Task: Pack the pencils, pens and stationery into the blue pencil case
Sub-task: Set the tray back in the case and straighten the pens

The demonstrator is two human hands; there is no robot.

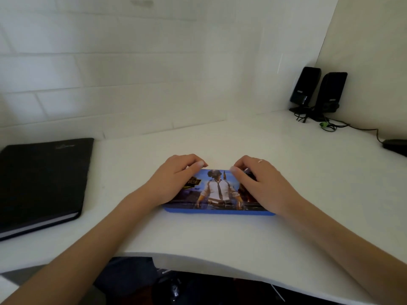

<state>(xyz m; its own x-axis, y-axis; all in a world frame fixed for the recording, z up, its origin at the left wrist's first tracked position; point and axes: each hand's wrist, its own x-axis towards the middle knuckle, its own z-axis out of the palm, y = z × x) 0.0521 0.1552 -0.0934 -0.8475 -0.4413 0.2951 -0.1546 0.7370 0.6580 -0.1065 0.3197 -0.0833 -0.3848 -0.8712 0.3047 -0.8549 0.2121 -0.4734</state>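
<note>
Blue pencil case (218,192): rectangular, lying flat on the white table (220,234) with its long side toward the near edge, roughly centred. Lid closed, as far as the view allows. The lid carries a printed picture of a helmeted figure in white shirt and dark tie against blue sky. Both ends are covered, so their condition cannot be confirmed. No loose pencils or pens visible.
</note>
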